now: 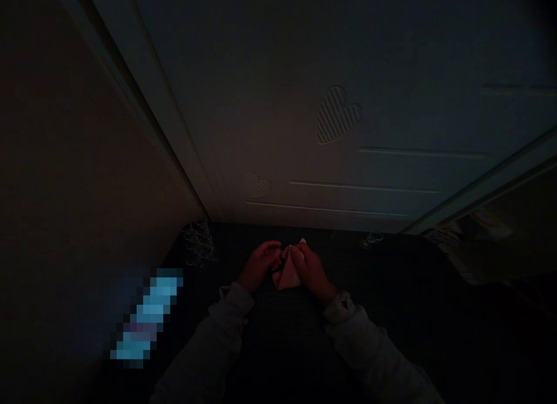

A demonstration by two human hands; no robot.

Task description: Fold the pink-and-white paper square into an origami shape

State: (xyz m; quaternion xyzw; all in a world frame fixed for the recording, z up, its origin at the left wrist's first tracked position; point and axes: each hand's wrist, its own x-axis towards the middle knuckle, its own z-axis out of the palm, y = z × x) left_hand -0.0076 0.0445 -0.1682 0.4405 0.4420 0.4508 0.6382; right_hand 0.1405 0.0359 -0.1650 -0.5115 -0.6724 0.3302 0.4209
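The picture is very dark. My right hand [310, 269] is closed on a pink cloth [287, 276], whose lower end hangs towards the tabletop. Close by on the left, my left hand [261, 263] has its fingers curled together at the cloth's edge. Something small and pale shows at those fingertips, too dim to name. Several small clear glass-like pieces [199, 244] stand grouped at the table's back left corner. A few similar clear pieces [369, 240] are at the back edge, right of my hands.
The dark table [278, 340] meets a pale panel [261, 102] with carved hearts behind it. A wall [65, 160] borders the left side. A bright, blurred-out screen-like object [150, 317] lies at the left. Dim, unclear items [485, 227] sit beyond the table's right corner.
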